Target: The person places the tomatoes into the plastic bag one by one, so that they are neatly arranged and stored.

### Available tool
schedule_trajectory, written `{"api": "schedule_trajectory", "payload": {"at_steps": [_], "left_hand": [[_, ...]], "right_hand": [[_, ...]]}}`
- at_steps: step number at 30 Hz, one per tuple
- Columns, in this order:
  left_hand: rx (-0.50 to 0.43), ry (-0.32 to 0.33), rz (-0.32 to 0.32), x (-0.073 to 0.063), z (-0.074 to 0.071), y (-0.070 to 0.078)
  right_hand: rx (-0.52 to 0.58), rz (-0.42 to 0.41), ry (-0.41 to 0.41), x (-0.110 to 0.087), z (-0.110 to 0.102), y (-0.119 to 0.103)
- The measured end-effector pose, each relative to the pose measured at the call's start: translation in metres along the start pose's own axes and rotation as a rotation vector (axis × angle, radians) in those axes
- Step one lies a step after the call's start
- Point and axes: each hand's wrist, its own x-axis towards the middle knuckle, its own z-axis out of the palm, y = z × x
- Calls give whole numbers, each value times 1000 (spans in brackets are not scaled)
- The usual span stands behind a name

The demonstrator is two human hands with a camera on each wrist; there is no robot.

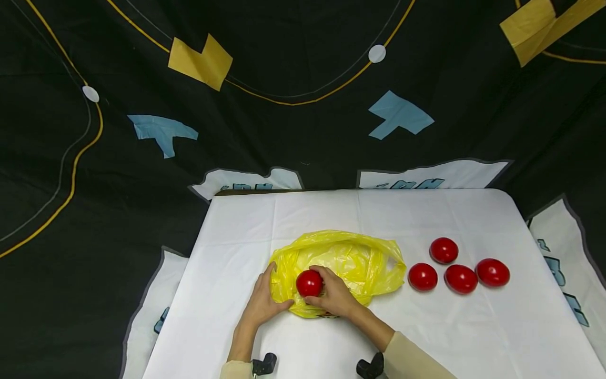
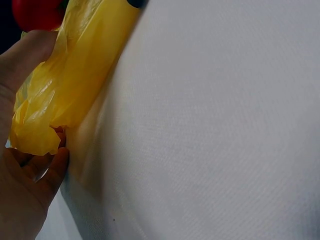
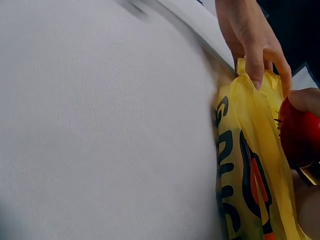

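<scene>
A yellow plastic bag (image 1: pixel 355 260) lies on its side on the white-covered table, its mouth spread wide. My left hand (image 1: pixel 264 301) grips the bag's left end, thumb on the near side and fingers on the far side. In the right wrist view, dark lettering runs along the bag's near face (image 3: pixel 252 175). My right hand (image 1: pixel 340 296) holds a glossy red tomato (image 1: pixel 309 283) between thumb and fingers, over the bag's opening beside the left hand. A dark stem shows on that tomato (image 3: pixel 300 135) in the right wrist view.
Several more red tomatoes, among them a front one (image 1: pixel 461 279) and a back one (image 1: pixel 444 250), sit in a cluster right of the bag. The white tablecloth (image 1: pixel 227 252) covers the table, and a black patterned cloth (image 1: pixel 303 137) stands behind it.
</scene>
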Motion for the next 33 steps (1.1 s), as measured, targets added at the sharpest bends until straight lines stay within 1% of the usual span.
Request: {"api": "schedule_trajectory", "payload": {"at_steps": [6,12,17,20,33], "left_hand": [[2,-1,-1,0,-1,0],[7,4,11,0,-1,1],[8,-3,-11,1,0,1],[5,-4,-13,1,0,0],[0,5,-9,-1,1,1]], "right_hand": [[27,36,6,1,2,1],[63,58,9,3,4,3],[82,67,10,3,6,5],[91,67,10,3,7,6],[74,76,11,2,14,11]]}}
